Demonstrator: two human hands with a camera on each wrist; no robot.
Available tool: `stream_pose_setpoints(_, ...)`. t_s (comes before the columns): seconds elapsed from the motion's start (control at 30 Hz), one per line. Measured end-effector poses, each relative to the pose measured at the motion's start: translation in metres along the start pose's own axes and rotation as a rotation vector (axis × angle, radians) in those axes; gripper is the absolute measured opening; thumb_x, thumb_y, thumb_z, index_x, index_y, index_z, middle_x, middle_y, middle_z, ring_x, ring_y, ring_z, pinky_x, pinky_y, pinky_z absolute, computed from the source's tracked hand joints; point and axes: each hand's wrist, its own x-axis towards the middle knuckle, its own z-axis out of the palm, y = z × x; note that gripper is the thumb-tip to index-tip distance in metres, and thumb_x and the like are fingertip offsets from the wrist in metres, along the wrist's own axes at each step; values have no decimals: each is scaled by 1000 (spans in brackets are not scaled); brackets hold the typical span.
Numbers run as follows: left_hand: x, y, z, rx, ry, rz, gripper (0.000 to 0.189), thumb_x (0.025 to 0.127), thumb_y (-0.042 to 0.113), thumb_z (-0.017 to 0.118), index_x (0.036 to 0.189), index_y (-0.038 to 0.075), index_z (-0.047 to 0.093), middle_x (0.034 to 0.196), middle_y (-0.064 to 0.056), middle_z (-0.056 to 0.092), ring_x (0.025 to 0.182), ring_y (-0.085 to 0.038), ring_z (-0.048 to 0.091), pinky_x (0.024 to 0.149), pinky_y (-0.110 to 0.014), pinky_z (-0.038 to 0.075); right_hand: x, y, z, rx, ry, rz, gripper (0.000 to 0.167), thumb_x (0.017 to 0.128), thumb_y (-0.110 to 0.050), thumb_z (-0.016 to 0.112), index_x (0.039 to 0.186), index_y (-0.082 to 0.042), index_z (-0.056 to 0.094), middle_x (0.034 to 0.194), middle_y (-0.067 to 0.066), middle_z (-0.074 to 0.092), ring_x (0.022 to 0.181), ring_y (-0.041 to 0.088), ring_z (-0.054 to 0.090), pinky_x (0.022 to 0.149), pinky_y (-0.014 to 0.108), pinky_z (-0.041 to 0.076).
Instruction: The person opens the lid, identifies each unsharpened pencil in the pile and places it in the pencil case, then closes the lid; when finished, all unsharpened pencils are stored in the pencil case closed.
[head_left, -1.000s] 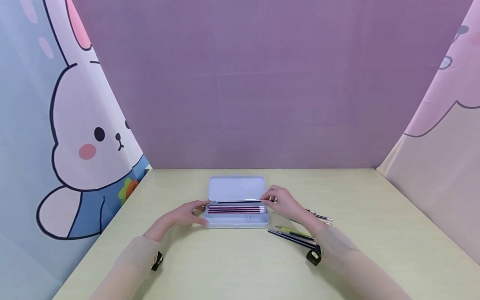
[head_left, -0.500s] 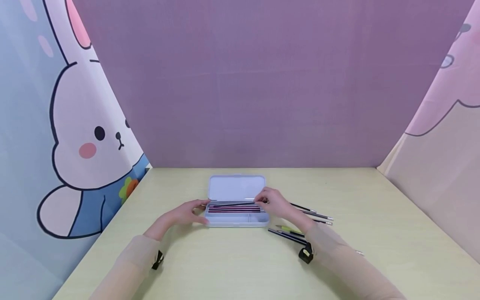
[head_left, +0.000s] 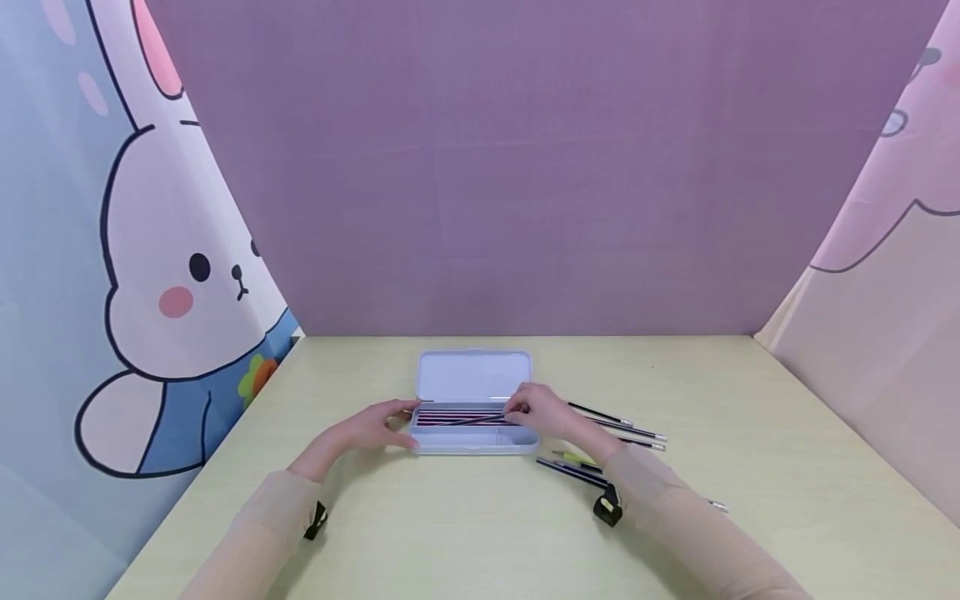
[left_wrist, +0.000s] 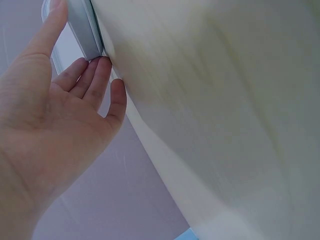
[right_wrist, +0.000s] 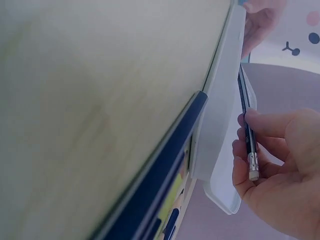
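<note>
An open white pencil case (head_left: 472, 451) lies on the table with its lid (head_left: 474, 375) folded back. Several dark red striped pencils (head_left: 429, 419) lie side by side in its rear compartment. My right hand (head_left: 546, 410) pinches a dark striped pencil (right_wrist: 252, 142) near its eraser end, between thumb and fingers. That pencil slants over the rear compartment, its far end low among the others; contact cannot be told. My left hand (head_left: 366, 429) holds the left end of the case, thumb at the front corner and fingers at the back (left_wrist: 95, 80).
Right of the case, several eraser-tipped dark pencils (head_left: 637, 432) lie loose, partly behind the right forearm. Nearer are more dark pencils (head_left: 566, 470) and a yellow-green one (head_left: 576, 458). A small front-right compartment (head_left: 517, 435) sits in the case. A purple backdrop (head_left: 480, 208) stands behind the table.
My right hand has moved left and toward me, bringing the pencil from the hinge edge to a slant over the rear compartment. The left hand stays at the case's left end.
</note>
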Motion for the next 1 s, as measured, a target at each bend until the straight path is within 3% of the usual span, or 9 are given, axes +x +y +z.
stream_pose_setpoints(0.33, -1, 0, -1, -6, 0, 32, 81, 77, 36, 76, 142, 5, 39, 138, -17, 48, 122, -33, 48, 105, -54, 33, 4, -4, 5, -26, -53, -28, 14, 89, -3, 60, 97, 1, 71, 87, 6, 65, 77, 12, 57, 67, 18, 48)
stream_pose_setpoints(0.6, -1, -1, -1, 3, 3, 37, 81, 78, 35, 76, 142, 5, 39, 138, -16, 48, 121, -33, 48, 103, -53, 36, 8, -5, 8, -12, -52, 28, 11, 88, -3, 61, 94, -1, 70, 88, 6, 67, 81, 15, 60, 71, 21, 50)
stream_pose_setpoints(1.0, -1, -1, 2, -10, 13, -10, 79, 76, 36, 77, 142, 10, 41, 137, -12, 49, 121, -30, 48, 105, -52, 34, 9, -5, 10, 2, -65, 72, 10, 88, -4, 62, 92, -3, 71, 88, 4, 66, 80, 13, 58, 71, 24, 50)
